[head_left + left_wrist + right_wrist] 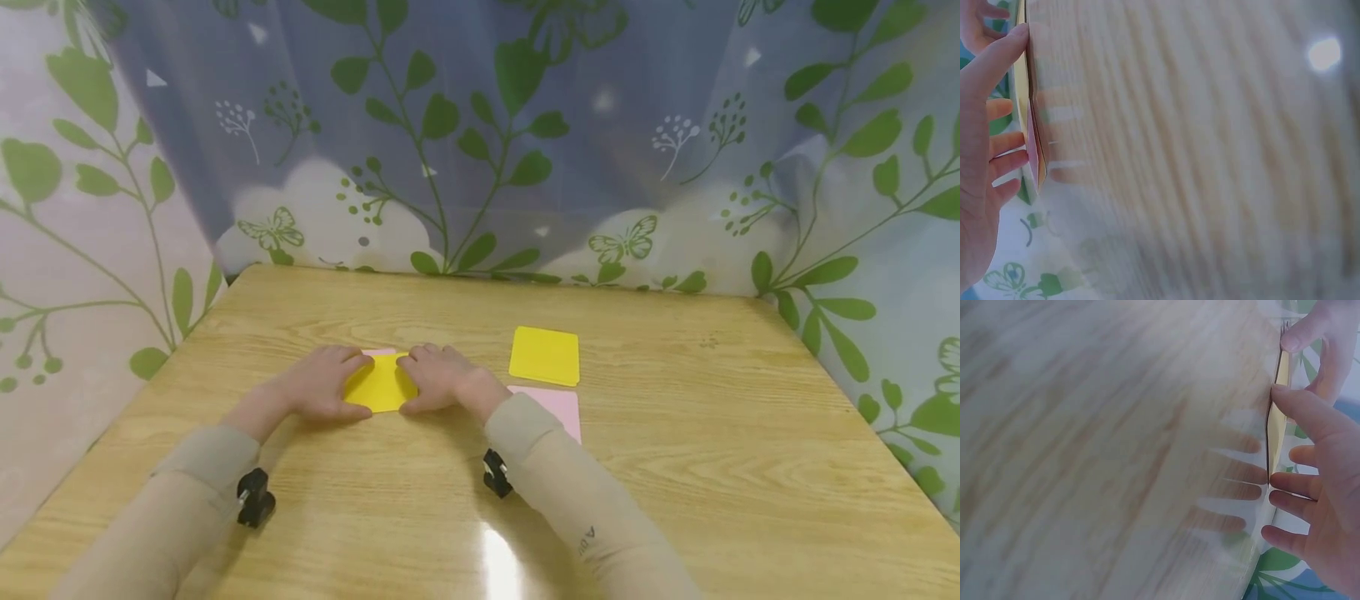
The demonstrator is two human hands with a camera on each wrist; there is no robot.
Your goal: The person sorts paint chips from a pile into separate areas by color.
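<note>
At the bottom of the head view, two beige sleeves run up from the lower corners, each with a small black camera mount [255,497] strapped near the wrist. Just above them, left of centre, the left hand [324,383] and the right hand [442,377] lie side by side on a yellow paper sheet [380,385] that rests on the wooden table [675,467]. Both hands are laid flat with the fingers stretched out and a little spread, pressing down on the sheet's left and right edges; the thumbs sit along its near side. A sliver of pink paper edge [378,352] peeks out from under the yellow sheet at its far side.

In the left wrist view the sheet shows edge-on at the upper left, yellow over pink, with the left hand's fingers [1007,140] straight against it and the thumb tip at its near corner. In the right wrist view the same thin edge stands at the upper right, the right hand's fingers [1297,484] extended along it.

To the right of the hands, partly hidden by the right forearm, lies a pink square sheet [557,408]. Just beyond it, touching or nearly so, lies a second yellow square [545,356]. Across the top of the frame hangs a curtain [480,125] printed with green leaves and butterflies.
</note>
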